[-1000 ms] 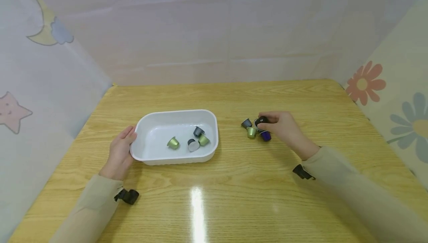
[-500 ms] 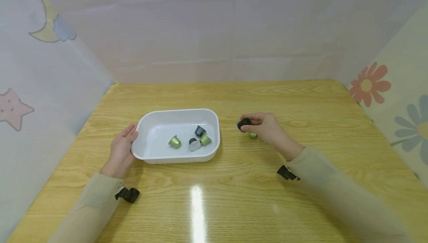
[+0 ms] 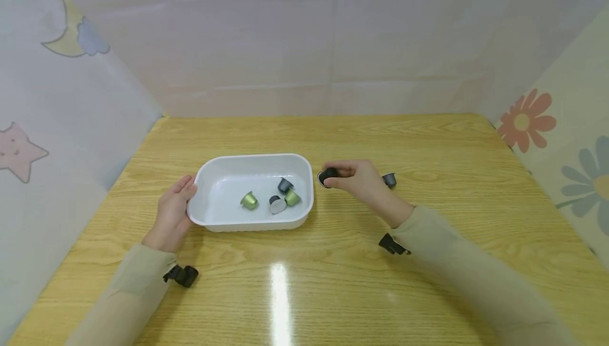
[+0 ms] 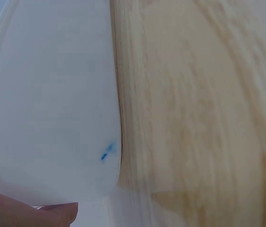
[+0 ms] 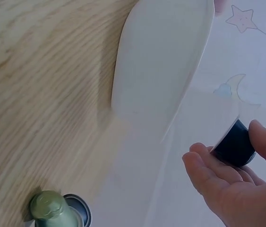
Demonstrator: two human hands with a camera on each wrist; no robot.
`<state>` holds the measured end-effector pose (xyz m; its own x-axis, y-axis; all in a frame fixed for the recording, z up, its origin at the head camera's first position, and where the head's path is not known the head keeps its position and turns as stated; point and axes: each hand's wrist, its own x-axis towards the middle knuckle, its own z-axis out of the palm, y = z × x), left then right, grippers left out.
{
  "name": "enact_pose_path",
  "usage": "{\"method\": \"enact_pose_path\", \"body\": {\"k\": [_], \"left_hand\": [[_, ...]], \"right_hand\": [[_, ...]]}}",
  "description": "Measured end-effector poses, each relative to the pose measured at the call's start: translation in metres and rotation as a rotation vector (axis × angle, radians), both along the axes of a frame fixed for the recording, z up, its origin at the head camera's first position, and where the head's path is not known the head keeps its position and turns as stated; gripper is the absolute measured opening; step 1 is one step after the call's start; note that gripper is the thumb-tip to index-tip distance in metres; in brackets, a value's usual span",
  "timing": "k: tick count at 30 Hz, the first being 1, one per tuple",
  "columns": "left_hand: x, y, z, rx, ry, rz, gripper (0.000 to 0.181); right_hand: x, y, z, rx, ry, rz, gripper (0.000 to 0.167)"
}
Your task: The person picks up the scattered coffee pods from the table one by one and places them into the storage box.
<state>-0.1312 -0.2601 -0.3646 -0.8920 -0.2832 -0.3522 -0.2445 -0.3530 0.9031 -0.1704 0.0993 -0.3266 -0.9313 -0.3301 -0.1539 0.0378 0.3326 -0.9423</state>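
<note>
My right hand (image 3: 363, 184) pinches a black coffee capsule (image 3: 329, 175) between thumb and fingers, just outside the right end of a white plastic tray (image 3: 249, 227). The right wrist view shows this dark capsule (image 5: 235, 145) held above the table. At the tray's left end my left hand (image 3: 170, 216) grips the rim; its thumb (image 4: 59, 213) shows in the left wrist view. Inside the tray lie a green capsule (image 3: 249, 201), a second green capsule (image 3: 292, 197), a dark grey capsule (image 3: 285, 185) and a dark capsule with its pale lid up (image 3: 277, 206).
A dark grey capsule (image 3: 389, 179) lies on the wooden table (image 3: 333, 282) beyond my right wrist. In the right wrist view a green capsule (image 5: 52, 208) sits against a dark-rimmed one (image 5: 80, 210). The patterned wall sheet (image 3: 247, 44) rises behind the table.
My right hand has lifted the black capsule from the group on the table and carried it left to near the tray's right end. My left hand stays on the tray.
</note>
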Motion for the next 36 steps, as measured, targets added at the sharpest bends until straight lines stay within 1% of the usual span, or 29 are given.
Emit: {"method": "enact_pose_path", "body": {"k": [5,8,16,22,31,36], "left_hand": [[-0.001,0.000,-0.001,0.003,-0.002,0.000,0.055],[-0.001,0.000,0.000,0.008,0.000,0.000,0.056],[-0.002,0.000,0.000,0.003,-0.002,0.005,0.056],[-0.002,0.000,-0.001,-0.008,0.000,0.002,0.056],[-0.002,0.000,0.000,0.006,-0.006,0.004,0.056],[-0.001,0.000,0.000,0.018,-0.010,0.009,0.057]], "right_hand": [[-0.001,-0.009,0.000,-0.023,0.011,0.009,0.041],[-0.003,-0.016,-0.002,-0.053,0.011,0.020,0.041],[-0.008,-0.034,-0.003,-0.058,0.037,0.026,0.042],[-0.013,-0.051,-0.003,-0.077,0.019,0.056,0.042],[-0.023,-0.078,-0.002,-0.021,0.024,0.096,0.041],[-0.028,-0.092,-0.003,-0.015,0.035,0.110,0.042]]}}
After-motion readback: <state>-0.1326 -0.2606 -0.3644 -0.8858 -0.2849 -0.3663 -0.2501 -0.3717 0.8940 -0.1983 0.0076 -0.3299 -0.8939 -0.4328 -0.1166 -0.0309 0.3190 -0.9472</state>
